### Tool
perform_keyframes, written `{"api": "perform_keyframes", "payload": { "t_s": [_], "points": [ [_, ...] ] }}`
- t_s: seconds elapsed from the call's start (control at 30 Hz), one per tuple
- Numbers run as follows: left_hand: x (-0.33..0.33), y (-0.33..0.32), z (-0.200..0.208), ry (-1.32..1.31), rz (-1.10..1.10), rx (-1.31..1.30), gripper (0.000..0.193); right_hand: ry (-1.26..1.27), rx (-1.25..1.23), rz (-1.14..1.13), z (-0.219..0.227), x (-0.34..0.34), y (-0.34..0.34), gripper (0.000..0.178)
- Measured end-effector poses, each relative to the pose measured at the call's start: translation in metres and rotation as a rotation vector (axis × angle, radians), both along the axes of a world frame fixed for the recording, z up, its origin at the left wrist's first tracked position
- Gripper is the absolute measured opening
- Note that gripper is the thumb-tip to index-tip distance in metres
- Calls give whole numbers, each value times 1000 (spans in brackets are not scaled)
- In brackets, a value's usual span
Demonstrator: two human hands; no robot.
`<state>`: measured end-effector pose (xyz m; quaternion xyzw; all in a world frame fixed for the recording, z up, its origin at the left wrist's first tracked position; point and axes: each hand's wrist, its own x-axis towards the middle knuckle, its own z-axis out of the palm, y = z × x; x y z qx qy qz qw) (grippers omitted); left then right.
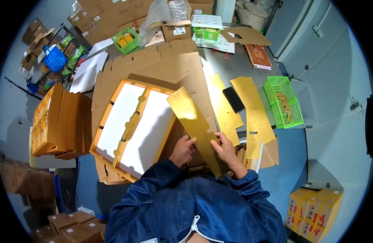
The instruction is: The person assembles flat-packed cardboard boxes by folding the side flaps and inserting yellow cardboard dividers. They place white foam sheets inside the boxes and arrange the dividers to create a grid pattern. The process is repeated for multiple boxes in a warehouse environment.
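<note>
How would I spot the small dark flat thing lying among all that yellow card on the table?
Start at the grey metal table and find the bright green mesh basket at its right edge. Just left of the basket lie long yellow card strips. The black phone rests between them, the only dark, glossy rectangle among the matte yellow pieces.

A packing workshop or warehouse corner — flattened cardboard sheets (154, 65) cover a metal table (235, 65), folded golden boxes (59, 121) stand stacked (left side), green plastic baskets (283, 102) hold small parts, cartons (316, 210) sit on the floor.
</note>
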<state>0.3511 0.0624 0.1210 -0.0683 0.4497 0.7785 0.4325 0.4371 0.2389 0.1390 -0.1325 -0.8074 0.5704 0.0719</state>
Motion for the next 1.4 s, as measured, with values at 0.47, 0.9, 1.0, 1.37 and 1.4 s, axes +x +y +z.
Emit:
{"api": "perform_keyframes", "payload": {
  "t_s": [0.47,0.9,1.0,1.37,1.4],
  "points": [
    [7,-15,-23,-4,263,-117,18,-74,-45,-116,-71,-34,15,36],
    [38,6,14,662,-305,-255,60,36,-101,184,17,-5,7,11],
    [32,-6,48,713,-350,-313,57,106,-206,-233,14,-14,104,10],
    [11,-236,41,1507,-604,-1190,39,68,765,-446,-25,-2,255,46],
    [16,-255,40,1548,-685,-1238,38,122,635,-359,-39,-14,211,44]
  ]
}}
